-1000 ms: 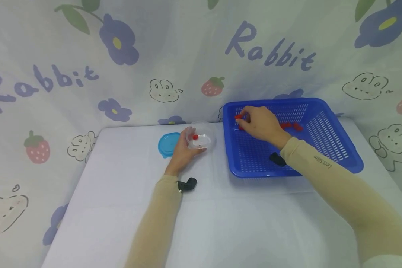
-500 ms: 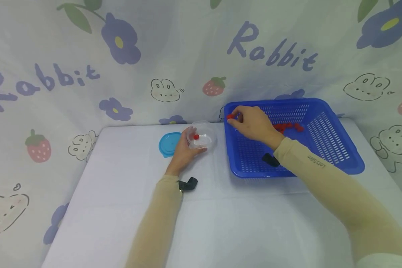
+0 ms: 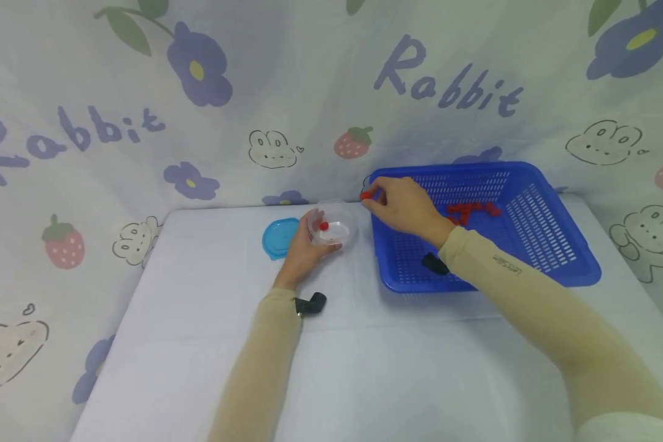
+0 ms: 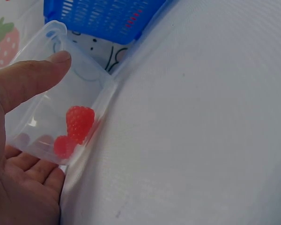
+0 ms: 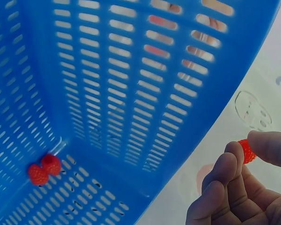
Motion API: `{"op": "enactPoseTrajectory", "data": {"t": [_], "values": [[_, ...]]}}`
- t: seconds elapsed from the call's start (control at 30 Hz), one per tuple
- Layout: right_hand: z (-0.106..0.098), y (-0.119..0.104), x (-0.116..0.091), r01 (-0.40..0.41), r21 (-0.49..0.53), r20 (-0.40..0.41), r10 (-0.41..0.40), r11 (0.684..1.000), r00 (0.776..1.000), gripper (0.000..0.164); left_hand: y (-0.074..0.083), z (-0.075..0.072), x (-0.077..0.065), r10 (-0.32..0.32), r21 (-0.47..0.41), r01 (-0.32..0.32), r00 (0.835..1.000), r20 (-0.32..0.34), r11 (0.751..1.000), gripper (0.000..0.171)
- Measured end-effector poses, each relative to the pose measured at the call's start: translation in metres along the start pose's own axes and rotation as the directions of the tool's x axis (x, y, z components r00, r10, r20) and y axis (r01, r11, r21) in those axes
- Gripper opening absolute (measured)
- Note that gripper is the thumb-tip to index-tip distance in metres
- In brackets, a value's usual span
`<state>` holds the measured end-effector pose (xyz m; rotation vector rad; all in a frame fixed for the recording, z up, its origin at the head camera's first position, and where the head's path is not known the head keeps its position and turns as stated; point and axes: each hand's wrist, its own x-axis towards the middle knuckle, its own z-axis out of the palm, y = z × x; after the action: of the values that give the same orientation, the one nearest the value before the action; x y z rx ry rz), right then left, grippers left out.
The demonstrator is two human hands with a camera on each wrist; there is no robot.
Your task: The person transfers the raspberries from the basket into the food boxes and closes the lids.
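Closest to you are your two tan sleeves (image 3: 262, 362), the right one printed with small dark lettering, stretched over a counter (image 3: 337, 380) covered in white cloth. A black device (image 3: 312, 303) sits at your left wrist. Your left hand (image 3: 304, 248) has its grip closed around a clear cup (image 3: 342, 236), thumb on the near side and fingers on the other. Inside the cup, low down, is a red raspberry (image 4: 79, 123); beside it is a smaller red shape, and you can't tell whether that is a second one or a reflection. A light-blue lid (image 3: 277, 238) lies on the counter just left of that hand.

To the right stands a blue basket (image 3: 383, 270) with slotted walls. Your right hand (image 3: 400, 204) reaches across its left rim, its grip pinched between thumb and fingertips on another raspberry (image 3: 366, 196), which is just outside that rim. More raspberries (image 3: 464, 212) lie clustered on the basket's floor toward the back. Farthest off hangs a white curtain (image 3: 309, 73) with flowers, strawberries, rabbit faces and "Rabbit" lettering.
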<state>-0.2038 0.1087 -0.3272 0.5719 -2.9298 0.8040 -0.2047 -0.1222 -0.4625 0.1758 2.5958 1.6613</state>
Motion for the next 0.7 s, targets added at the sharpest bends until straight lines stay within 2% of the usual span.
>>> {"op": "enactPoseTrajectory", "data": {"t": [0.37, 0.7], "values": [[0.007, -0.010, 0.005, 0.049, -0.019, 0.005, -0.049, 0.999, 0.999, 0.029, 0.002, -0.001, -0.001, 0.014, -0.012, -0.014, 1.000, -0.003, 1.000, 0.091], [0.013, -0.014, 0.009, 0.035, -0.031, 0.019, -0.035, 0.999, 0.999, 0.029, 0.003, 0.000, 0.000, 0.017, -0.005, -0.017, 1.000, 0.000, 1.000, 0.091]]}}
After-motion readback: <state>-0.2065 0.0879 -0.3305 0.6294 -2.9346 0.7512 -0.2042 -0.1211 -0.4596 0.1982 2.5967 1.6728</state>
